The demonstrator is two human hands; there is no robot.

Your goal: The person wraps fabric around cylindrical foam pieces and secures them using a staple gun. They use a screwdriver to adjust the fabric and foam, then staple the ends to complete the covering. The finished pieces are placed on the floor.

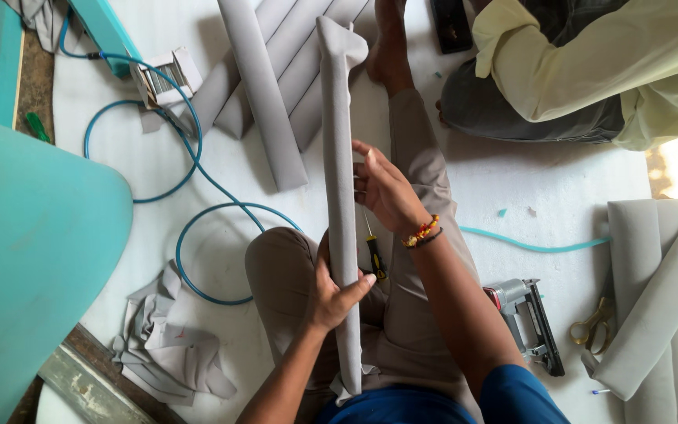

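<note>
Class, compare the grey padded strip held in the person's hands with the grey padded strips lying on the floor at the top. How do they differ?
The held strip is lifted, gripped by the left hand and steadied by the right hand; the floor strips lie loose, untouched. The held strip runs nearly straight up the picture; the floor strips slant, side by side. The held strip has loose cloth at its ends. Both are long, narrow and grey-covered.

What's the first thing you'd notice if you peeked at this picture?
Right in the middle, a long grey fabric-covered strip stands out, with the left hand clasped round its lower part and the right hand touching its side higher up. A blue hose loops over the white floor to the left, and a staple gun lies to the right near scissors.
</note>
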